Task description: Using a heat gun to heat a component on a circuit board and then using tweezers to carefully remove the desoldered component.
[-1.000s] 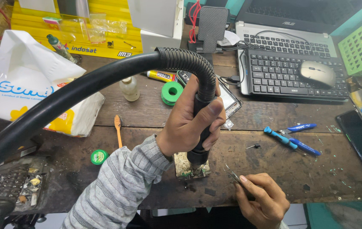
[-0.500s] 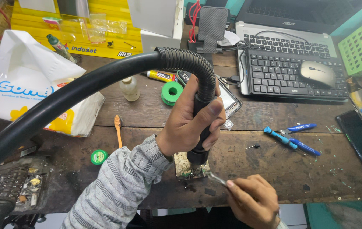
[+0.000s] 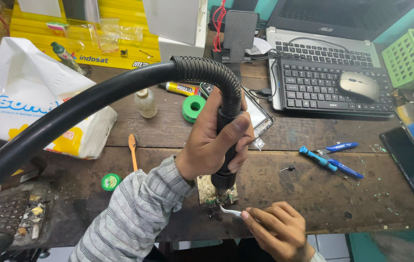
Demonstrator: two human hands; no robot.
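Small circuit board (image 3: pixel 206 190) under ribbed black nozzle (image 3: pixel 226 145), left grip (image 3: pixel 214 145) wrapped round; right grip (image 3: pixel 275 228) pinching metal tweezers (image 3: pixel 229 210).

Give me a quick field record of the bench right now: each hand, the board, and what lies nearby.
left hand: wrapped around the black hot-air handle, nozzle pointing down
right hand: pinching metal tweezers, tips at the board's near edge
circuit board: small, flat on the wooden bench, directly under the nozzle
hose: thick, black, arcing off to the left
nearby: blue pliers, orange toothbrush, green tape roll, dark phone
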